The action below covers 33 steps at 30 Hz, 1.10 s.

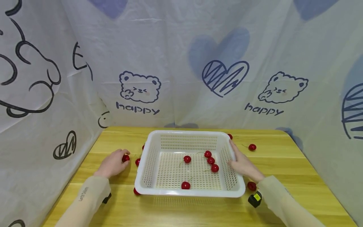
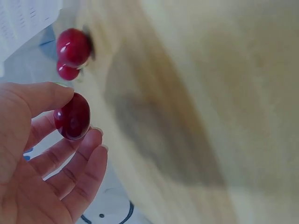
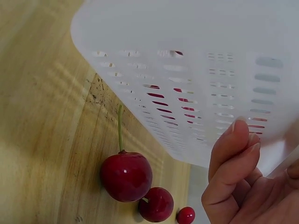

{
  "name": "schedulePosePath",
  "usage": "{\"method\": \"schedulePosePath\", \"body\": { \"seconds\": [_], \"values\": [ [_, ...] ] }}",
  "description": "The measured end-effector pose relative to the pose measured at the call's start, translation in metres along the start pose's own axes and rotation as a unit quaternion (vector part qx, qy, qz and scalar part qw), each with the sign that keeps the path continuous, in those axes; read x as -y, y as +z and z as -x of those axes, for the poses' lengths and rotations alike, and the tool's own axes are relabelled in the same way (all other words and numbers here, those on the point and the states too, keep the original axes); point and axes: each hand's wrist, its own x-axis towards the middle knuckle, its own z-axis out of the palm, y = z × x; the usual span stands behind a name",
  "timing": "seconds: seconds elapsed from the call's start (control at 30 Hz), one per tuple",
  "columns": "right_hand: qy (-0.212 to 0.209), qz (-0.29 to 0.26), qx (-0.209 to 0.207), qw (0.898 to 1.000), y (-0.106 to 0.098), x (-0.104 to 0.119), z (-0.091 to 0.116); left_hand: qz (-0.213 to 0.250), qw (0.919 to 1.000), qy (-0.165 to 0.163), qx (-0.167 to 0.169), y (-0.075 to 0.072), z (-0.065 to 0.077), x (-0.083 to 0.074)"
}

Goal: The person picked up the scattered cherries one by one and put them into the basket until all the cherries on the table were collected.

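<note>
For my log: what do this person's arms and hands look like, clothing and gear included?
The left sleeve and right sleeve are long and pale cream, the left printed with small dark lettering. The left hand and right hand wear no gloves. A black device with a yellow patch sits at the right wrist.

Wood-grain tbl (image 1: 297, 176), white perf. basket (image 1: 204, 192) on it, loose red cherries (image 1: 252, 147) L & R.

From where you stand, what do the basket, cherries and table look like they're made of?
Basket: probably plastic, white with a soft sheen, given its thin walls and evenly repeated slots.
Cherries: glossy red skin, shown by bright highlights; real fruit or artificial, I can't tell.
Table: wood or wood-look laminate, smooth-looking, with yellowish grain.
</note>
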Motion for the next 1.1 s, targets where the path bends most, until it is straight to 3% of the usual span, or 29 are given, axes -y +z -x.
{"method": "schedulePosePath", "body": {
  "seconds": [0.7,0.93,1.1],
  "values": [
    [-0.016,0.005,0.005,1.000,0.001,-0.002,0.000,0.010,0.9982,0.019,-0.056,-0.040,-0.026,-0.031],
    [-0.012,0.013,0.000,1.000,0.001,-0.004,-0.001,-0.001,0.9975,0.035,-0.061,-0.054,-0.041,-0.056],
    [-0.014,0.017,-0.001,1.000,0.001,-0.004,-0.001,-0.001,0.9946,0.069,-0.077,-0.064,-0.051,-0.084]
  ]
}}
